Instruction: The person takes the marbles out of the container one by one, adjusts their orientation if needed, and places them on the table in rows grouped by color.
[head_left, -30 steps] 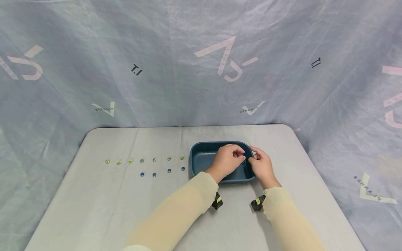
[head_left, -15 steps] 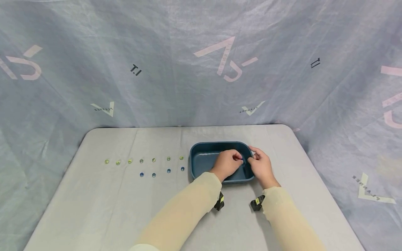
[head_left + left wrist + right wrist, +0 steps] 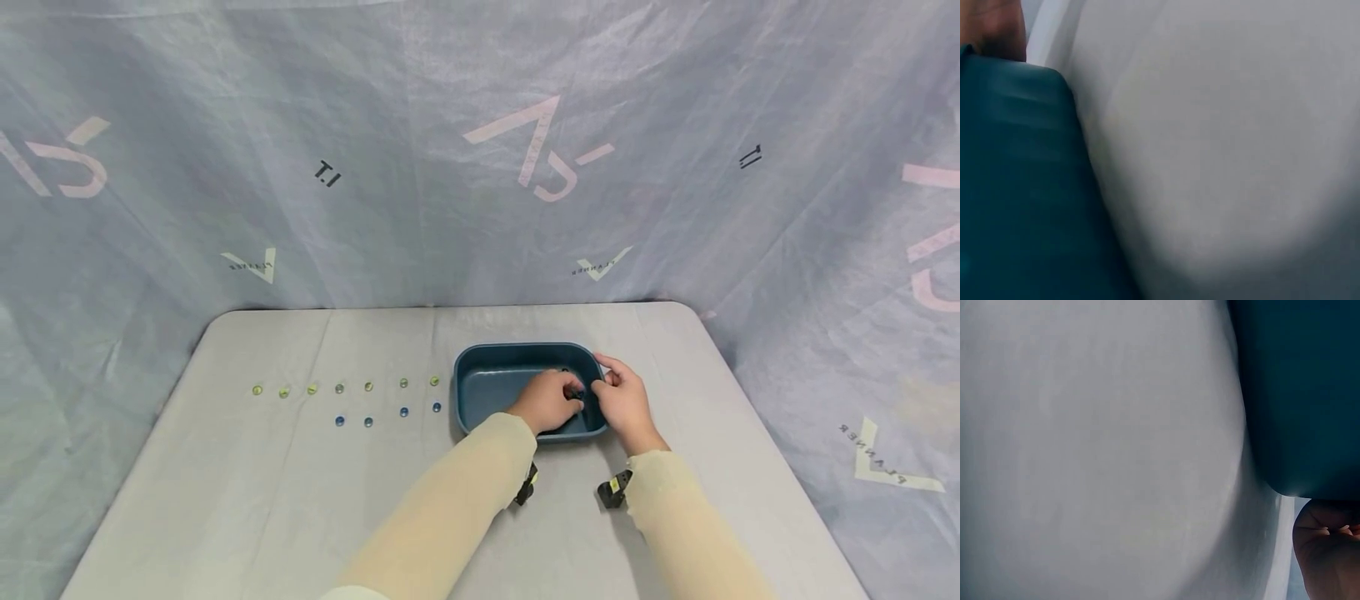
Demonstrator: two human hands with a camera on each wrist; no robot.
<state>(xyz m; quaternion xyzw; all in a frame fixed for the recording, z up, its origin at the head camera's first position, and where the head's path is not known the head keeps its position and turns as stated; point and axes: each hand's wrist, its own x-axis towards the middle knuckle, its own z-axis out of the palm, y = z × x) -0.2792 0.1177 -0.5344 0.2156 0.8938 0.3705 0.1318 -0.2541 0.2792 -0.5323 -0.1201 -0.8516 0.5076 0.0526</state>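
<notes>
A dark teal plastic box (image 3: pixel 489 388) stands on the table in the head view. My left hand (image 3: pixel 545 402) reaches down into its right half with curled fingers. Small dark round pieces show at the left fingertips; I cannot tell whether they are pinched. My right hand (image 3: pixel 625 402) grips the box's right rim between thumb and fingers. Left of the box lie a row of several yellow-green glass marbles (image 3: pixel 368 387) and, nearer to me, a shorter row of blue glass marbles (image 3: pixel 403 412). The wrist views show mostly the box's outer wall (image 3: pixel 1016 169) and cloth.
A pale cloth covers the table (image 3: pixel 225 492). Grey printed curtains (image 3: pixel 420 167) hang behind and at both sides. Black wrist cameras (image 3: pixel 615 490) sit under both sleeves, in front of the box.
My left hand has sunk lower into the box, and its fingertips have come down to the pieces inside. The right hand keeps its hold on the rim; the marble rows stay put.
</notes>
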